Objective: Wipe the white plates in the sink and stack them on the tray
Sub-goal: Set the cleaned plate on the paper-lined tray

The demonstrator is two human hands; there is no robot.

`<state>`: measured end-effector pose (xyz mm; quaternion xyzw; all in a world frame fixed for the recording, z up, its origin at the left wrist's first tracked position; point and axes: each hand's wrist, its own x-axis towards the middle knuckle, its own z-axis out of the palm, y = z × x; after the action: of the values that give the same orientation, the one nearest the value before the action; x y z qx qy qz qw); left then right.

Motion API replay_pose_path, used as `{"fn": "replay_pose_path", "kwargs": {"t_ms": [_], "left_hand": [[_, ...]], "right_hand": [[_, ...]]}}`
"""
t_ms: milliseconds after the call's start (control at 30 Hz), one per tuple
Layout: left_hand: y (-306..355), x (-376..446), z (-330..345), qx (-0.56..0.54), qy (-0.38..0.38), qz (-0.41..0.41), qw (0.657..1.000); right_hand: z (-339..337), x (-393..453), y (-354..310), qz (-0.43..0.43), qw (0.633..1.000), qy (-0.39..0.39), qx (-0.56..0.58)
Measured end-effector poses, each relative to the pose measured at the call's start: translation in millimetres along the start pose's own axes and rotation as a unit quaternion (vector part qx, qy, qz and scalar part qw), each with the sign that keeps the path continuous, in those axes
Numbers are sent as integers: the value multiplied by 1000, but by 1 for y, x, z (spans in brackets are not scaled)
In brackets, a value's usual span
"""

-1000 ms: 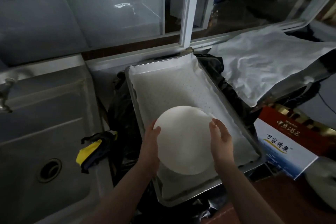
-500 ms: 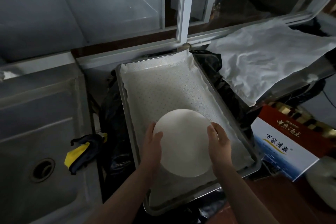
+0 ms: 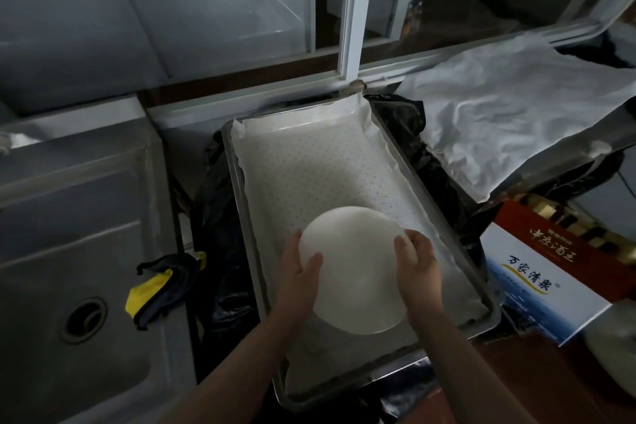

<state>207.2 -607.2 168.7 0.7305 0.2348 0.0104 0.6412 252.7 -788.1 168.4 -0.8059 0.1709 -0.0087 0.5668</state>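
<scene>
Round white plate [image 3: 351,268] held over the paper-lined metal tray [image 3: 395,134].
Left hand [image 3: 297,272] and right hand [image 3: 418,265] both grip its opposite edges.

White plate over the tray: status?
Left hand and right hand both gripping the round white plate by its rims. Plate over the paper-lined steel tray, near end. Nothing blocking.

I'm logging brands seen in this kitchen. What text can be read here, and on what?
"万家清泉": blue characters on the white face of the cardboard box right of the tray.
Gold characters on the box's red band: too blurred to read.
A small mark after the blue text: too small to read.
</scene>
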Motion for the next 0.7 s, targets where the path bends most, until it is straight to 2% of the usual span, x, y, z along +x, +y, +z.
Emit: {"fn": "replay_pose_path", "kwargs": {"t_ms": [200, 400, 500, 567, 700], "left_hand": [[3, 1, -9, 35, -40, 14, 998], [1, -7, -37, 95, -86, 56, 990], [-6, -9, -64, 171, -83, 106, 976], [-10, -10, -83, 233, -81, 106, 963], [-25, -10, -122, 255, -56, 166, 951]], "right_hand": [[0, -3, 1, -18, 997, -5, -70], [3, -25, -6, -130, 980, 13, -151], [16, -39, -9, -213, 963, 12, -163], [30, -47, -13, -254, 953, 13, -164], [68, -72, -26, -290, 944, -24, -155]]}}
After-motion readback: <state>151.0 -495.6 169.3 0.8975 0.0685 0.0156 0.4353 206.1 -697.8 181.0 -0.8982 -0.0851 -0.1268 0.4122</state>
